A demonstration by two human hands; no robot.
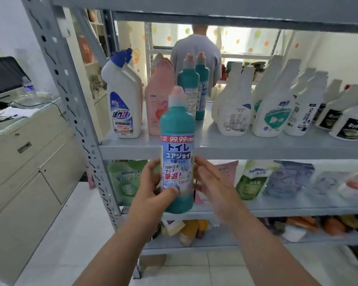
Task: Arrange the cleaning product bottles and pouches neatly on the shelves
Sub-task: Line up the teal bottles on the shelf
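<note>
Left hand gripped the teal bottle, held upright in front of the shelf edge. Right hand, fingers loosely spread, was just beside the bottle's side. Two matching bottles stood behind.

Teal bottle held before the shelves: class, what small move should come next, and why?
Probably lift the teal bottle forward and stand it on the shelf, in the bare spot in front of the two matching teal bottles. The left hand grips it upright, label facing out.
</note>
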